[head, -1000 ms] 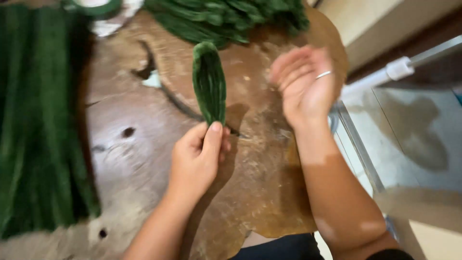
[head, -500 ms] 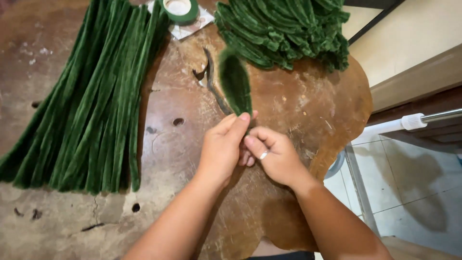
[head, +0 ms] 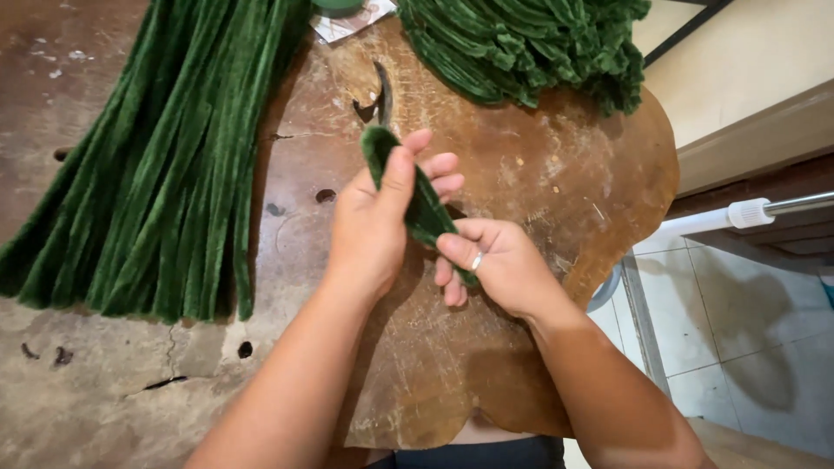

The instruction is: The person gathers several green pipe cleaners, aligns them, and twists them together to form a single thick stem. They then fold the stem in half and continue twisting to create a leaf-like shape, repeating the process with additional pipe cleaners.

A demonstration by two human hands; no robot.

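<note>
The folded green velvet piece (head: 417, 195) is held above the middle of the brown wooden slab (head: 556, 200), clear of its surface, slanting from upper left to lower right. It is long, narrow and leaf-shaped, with a rounded upper end.

The left hand (head: 378, 221) grips the upper half. Its thumb lies along the front face of the piece, pointing up toward the rounded tip, and its fingers wrap round from behind, their tips showing on the right edge. The hand is closed on the piece; the back of the hand faces the camera. The left forearm runs down to the lower left edge of the view.

The right hand (head: 495, 265) takes the lower end. Thumb and curled fingers are pinched together over it, so the bottom tip is hidden inside the fist. A ring (head: 476, 260) sits on one finger. The right forearm leaves the view at lower right. The two hands are just beside each other, nearly touching along the piece.

A large bundle of long green velvet strips (head: 165, 174) lies fanned out on the worn table (head: 78, 399) to the left. A heap of folded green pieces (head: 530, 43) lies at the slab's far edge. A white pole (head: 738, 213) stands over the tiled floor (head: 747, 339) on the right.
</note>
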